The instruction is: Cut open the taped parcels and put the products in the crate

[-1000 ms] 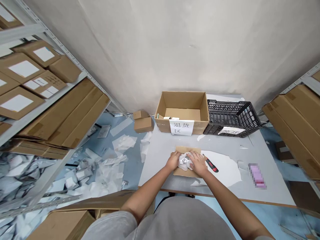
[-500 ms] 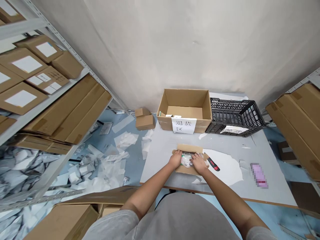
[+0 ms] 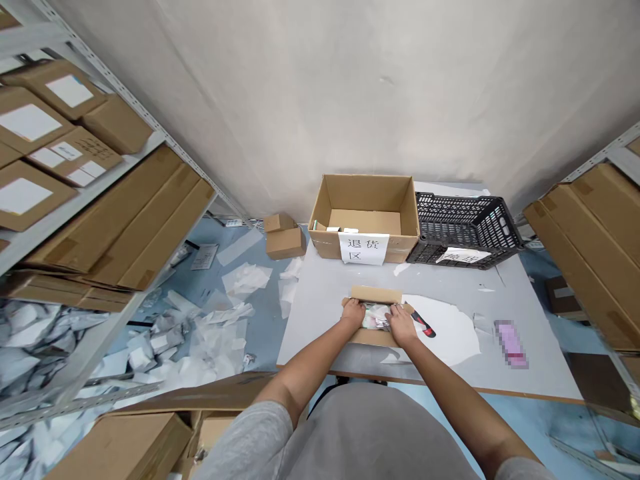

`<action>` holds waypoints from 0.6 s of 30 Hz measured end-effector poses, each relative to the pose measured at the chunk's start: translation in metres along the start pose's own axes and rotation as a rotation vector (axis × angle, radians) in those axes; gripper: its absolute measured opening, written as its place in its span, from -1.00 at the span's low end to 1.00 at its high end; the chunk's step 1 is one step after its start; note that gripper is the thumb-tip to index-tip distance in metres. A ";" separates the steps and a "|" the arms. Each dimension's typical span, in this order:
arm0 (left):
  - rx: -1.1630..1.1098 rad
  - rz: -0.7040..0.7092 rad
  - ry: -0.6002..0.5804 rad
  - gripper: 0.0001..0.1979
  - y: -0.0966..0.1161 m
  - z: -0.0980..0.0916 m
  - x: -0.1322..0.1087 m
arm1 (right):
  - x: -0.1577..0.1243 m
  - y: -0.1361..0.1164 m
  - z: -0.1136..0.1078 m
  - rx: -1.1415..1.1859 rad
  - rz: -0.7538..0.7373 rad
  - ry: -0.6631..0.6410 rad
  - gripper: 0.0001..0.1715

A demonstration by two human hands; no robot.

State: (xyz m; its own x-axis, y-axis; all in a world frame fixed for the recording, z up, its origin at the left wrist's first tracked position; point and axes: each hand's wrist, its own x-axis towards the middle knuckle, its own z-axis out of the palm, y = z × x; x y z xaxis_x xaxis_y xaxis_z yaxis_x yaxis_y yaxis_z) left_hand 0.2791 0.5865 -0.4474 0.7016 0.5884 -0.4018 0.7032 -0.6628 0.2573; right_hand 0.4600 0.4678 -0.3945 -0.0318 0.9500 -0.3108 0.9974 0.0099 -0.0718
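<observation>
1 small open carton (image 3: 376,294) between left hand (image 3: 353,311) and right hand (image 3: 401,323)

The small open carton lies on the grey table (image 3: 320,333), flaps spread toward and away from the person. Pale, crumpled wrapping (image 3: 375,317) sits in its opening, between the 2 hands. The left hand's fingers curl at the left end, the right hand's at the right end, both sets bent and near the wrapping; whether either hand grips it cannot be told. A red-and-black cutter (image 3: 428,327) rests just beyond the right hand, partly over a white sheet (image 3: 453,333).

1.0 s ago, a white wad bulged over the carton's middle; now the wrapping looks flatter and lower, with pinkish and greenish patches showing. The cutter has stayed beside the right hand.
</observation>
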 end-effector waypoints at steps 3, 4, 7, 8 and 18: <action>0.008 -0.019 -0.063 -0.42 0.003 0.003 0.002 | 0.002 -0.002 0.003 0.023 0.006 0.009 -0.55; 0.006 -0.025 -0.081 -0.38 0.005 0.004 0.002 | 0.003 -0.002 0.003 0.029 0.010 0.007 -0.54; -0.017 -0.040 -0.122 -0.33 0.010 0.007 0.001 | 0.005 -0.005 0.004 0.040 0.018 0.000 -0.53; -0.028 -0.041 -0.132 -0.32 0.011 0.008 0.001 | 0.005 -0.006 0.005 0.043 0.018 0.000 -0.53; -0.076 0.018 -0.107 -0.44 0.016 -0.001 0.011 | 0.002 0.002 0.005 0.065 -0.018 0.018 -0.55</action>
State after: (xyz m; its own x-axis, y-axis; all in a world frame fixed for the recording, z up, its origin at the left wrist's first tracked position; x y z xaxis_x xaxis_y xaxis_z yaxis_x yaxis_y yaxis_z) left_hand 0.2981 0.5829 -0.4472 0.7008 0.5212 -0.4871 0.7002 -0.6332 0.3298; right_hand 0.4619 0.4682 -0.3998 -0.0482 0.9554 -0.2915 0.9903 0.0076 -0.1387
